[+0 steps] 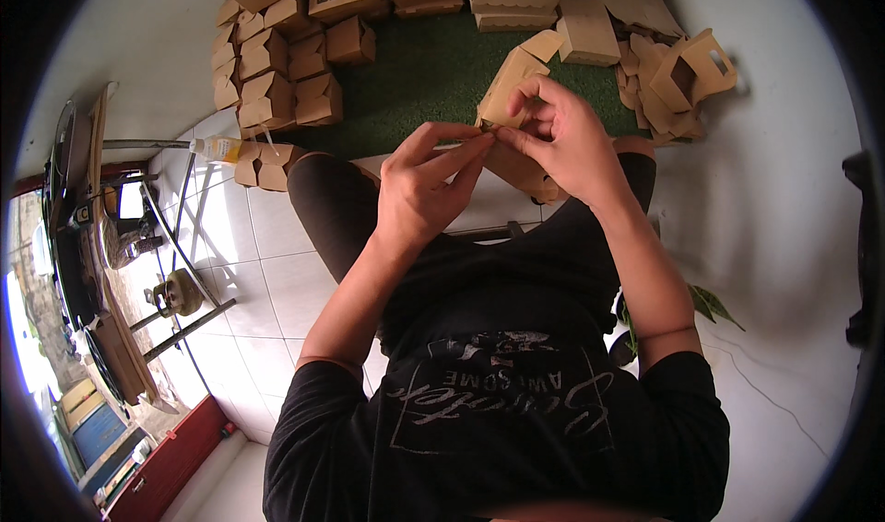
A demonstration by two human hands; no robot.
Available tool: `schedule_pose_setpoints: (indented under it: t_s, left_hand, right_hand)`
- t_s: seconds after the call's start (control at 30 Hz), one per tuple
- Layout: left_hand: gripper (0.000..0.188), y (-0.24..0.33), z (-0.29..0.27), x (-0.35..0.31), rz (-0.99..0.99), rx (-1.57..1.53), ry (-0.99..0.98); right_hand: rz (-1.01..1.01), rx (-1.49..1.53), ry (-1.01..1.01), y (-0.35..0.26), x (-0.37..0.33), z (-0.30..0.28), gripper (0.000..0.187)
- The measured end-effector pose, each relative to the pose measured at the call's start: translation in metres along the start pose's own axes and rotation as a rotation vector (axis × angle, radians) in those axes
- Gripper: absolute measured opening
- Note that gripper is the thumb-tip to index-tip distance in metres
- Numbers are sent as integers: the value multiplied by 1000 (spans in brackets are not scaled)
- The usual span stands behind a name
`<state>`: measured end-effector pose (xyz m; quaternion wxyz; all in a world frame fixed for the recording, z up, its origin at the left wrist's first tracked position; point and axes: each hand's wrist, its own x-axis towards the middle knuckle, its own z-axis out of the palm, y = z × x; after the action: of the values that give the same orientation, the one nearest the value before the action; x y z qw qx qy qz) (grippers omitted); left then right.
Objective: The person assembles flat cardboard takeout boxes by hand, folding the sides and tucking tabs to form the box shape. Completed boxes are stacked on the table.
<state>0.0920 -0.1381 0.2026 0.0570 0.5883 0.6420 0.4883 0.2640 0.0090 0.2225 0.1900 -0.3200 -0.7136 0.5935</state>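
A partly folded brown cardboard box (508, 87) is held between my two hands, over my lap at the edge of the green mat. Its upper flap sticks out beyond my right hand, and another panel hangs below the fingers. My left hand (419, 183) pinches the box's near edge from the left, fingertips pressed together. From the right, my right hand (569, 140) pinches the same edge with thumb and index finger, its other fingers curled above. The two sets of fingertips almost meet. They hide the exact fold between them.
Small folded boxes (267, 100) are stacked at the left of the green mat (415, 75). Larger boxes (514, 1) line its back. Flat cardboard pieces and an open handled box (684, 70) lie at right. A bottle (217, 149) stands at left near a metal-legged table (189, 324).
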Motion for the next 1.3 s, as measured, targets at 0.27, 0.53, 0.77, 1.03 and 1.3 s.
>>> schedule_pose_setpoints:
  t_s: [0.27, 0.53, 0.77, 1.03, 1.3]
  left_hand:
    - [20, 6, -1, 2, -123, -110, 81]
    - [16, -7, 10, -16, -220, -214, 131]
    - [38, -15, 31, -43, -590, -623, 191]
    - [60, -17, 26, -45, -439, -527, -32]
    - [57, -13, 30, -44, -439, -689, -41]
  right_hand:
    - [-68, 114, 19, 7, -4, 6, 25]
    - [-96, 86, 55, 19, -10, 12, 26]
    - [-3, 371, 124, 30, -24, 37, 24]
    - [-68, 384, 143, 30, -29, 46, 23]
    - [-8, 429, 92, 20, -29, 40, 24]
